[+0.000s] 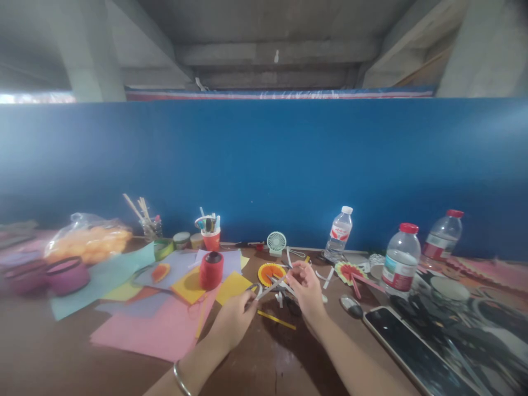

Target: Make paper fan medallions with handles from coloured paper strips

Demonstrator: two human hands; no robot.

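Note:
A thin white strip [270,289] is stretched between my two hands above the table. My left hand [237,314], with a silver bangle on its wrist, pinches the strip's near end. At the other end, the fingers of my right hand [306,290] are closed on it. Just beyond the strip lies an orange and yellow pleated paper disc [270,273], partly hidden by it. Below my hands a narrow yellow paper strip [277,319] rests on the table. Something dark, partly covered by my right hand, lies under the white strip; I cannot make it out.
Coloured paper sheets [142,330] and a red thread spool [211,270] are on the left. A small fan [276,242] stands behind my hands. To the right are a water bottle [340,235], a red-capped bottle [401,258], another pleated disc [350,271] and a phone [406,344].

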